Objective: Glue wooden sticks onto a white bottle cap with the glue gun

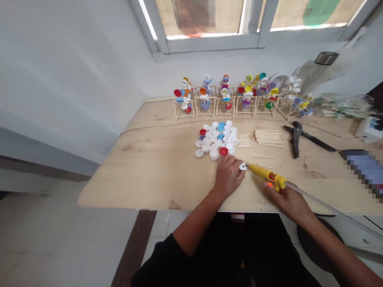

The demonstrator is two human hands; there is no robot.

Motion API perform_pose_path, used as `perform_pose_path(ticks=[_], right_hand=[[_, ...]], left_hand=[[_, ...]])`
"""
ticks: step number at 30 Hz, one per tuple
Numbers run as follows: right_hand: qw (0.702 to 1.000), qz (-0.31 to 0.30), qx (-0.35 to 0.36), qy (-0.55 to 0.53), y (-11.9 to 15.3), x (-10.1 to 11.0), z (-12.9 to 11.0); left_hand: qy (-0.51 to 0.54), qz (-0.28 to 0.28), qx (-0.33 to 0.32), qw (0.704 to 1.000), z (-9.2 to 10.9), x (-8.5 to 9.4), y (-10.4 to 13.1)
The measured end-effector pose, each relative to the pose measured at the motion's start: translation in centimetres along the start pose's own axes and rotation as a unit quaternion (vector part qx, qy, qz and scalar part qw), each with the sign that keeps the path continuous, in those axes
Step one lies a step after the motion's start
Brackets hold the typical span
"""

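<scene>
Near the front of the wooden table, my left hand is closed on a small white bottle cap, which shows a dark spot in its middle. My right hand grips a yellow glue gun with an orange light glowing on it. The gun's nozzle points left and meets or nearly meets the cap; I cannot tell which. A long translucent glue stick sticks out of the gun's back end. Just beyond my left hand is a red cap, at the edge of a cluster of mostly white caps.
Thin wooden sticks lie right of the caps. Pliers, a phone and a white power socket are further right. Along the back stand several stick frames with coloured cap wheels. A cord crosses the wooden table.
</scene>
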State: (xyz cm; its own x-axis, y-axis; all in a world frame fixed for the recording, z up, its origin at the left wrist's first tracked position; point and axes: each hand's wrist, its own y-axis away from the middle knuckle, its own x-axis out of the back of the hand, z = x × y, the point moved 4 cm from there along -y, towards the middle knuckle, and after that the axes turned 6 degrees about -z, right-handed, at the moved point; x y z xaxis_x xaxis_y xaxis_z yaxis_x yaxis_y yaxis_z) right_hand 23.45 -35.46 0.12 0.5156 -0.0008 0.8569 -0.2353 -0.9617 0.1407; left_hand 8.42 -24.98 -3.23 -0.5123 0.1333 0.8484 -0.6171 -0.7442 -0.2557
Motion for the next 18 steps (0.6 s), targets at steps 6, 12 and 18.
perform_pose_path(ticks=[6, 12, 18], right_hand=[[1.000, -0.013, 0.004, 0.016, -0.2, 0.0, 0.2], [1.000, -0.022, -0.010, 0.001, 0.0, 0.7, 0.3], [0.987, 0.055, -0.082, -0.127, 0.8, 3.0, 0.8]], left_hand=[[0.010, 0.008, -0.001, 1.000, -0.2, -0.1, 0.0], [0.048, 0.025, 0.013, 0.998, -0.4, 0.0, -0.1], [0.076, 0.027, 0.020, 0.997, -0.6, 0.0, 0.0]])
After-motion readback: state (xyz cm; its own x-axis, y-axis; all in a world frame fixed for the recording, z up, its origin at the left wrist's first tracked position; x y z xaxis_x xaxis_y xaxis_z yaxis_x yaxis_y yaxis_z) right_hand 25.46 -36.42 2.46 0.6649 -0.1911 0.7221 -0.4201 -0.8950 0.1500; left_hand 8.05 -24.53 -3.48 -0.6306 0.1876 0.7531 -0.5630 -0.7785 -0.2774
